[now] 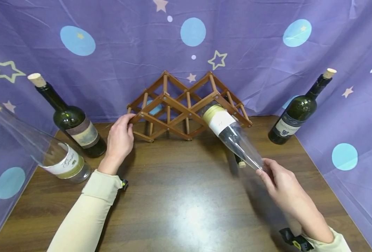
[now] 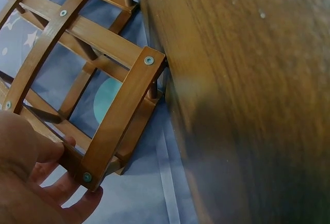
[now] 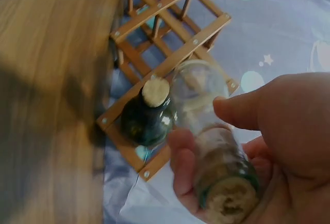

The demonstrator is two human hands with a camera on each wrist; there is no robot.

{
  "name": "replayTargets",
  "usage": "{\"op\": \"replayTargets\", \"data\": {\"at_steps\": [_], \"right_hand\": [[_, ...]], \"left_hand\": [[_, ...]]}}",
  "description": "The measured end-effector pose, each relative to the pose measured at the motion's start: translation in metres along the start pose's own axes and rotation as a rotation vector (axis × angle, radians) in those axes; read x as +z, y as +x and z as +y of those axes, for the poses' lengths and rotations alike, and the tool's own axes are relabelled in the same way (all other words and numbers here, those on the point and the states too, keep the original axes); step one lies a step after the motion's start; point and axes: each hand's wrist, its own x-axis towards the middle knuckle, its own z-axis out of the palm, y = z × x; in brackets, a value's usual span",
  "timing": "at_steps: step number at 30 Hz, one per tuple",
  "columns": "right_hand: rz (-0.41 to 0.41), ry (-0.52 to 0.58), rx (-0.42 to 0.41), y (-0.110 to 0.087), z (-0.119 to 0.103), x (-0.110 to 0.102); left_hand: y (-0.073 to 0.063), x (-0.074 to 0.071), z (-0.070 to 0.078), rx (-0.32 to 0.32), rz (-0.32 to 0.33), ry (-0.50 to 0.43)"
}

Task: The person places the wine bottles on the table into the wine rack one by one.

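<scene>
My left hand point(image 1: 120, 138) holds the left end of a folding wooden wine rack point(image 1: 178, 106). In the left wrist view, its thumb and fingers wrap the end slat point(image 2: 72, 159). My right hand point(image 1: 285, 189) grips a clear glass bottle point(image 1: 222, 122) by its corked neck. This bottle tilts, its gold-and-white labelled base end up at the rack's right upper opening; how far in it sits cannot be told. Beneath it a dark green corked bottle point(image 3: 142, 121) lies in the rack's lower right opening, mostly hidden in the head view.
At left stand a clear corked bottle point(image 1: 52, 154) and a dark green corked bottle point(image 1: 74, 120). Another green bottle point(image 1: 294, 110) stands at the right. A purple star-patterned cloth point(image 1: 135, 42) hangs right behind the rack and along the sides of the wooden table point(image 1: 161, 196).
</scene>
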Motion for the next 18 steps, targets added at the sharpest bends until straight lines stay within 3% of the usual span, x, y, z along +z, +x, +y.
{"op": "replayTargets", "data": {"at_steps": [12, 18], "right_hand": [[-0.123, 0.182, 0.036, 0.008, -0.022, 0.003], [-0.133, 0.248, 0.053, 0.018, -0.029, 0.009]], "left_hand": [[0.0, 0.001, -0.001, 0.0, 0.0, 0.004], [0.0, 0.001, 0.0, 0.001, 0.006, 0.0]]}}
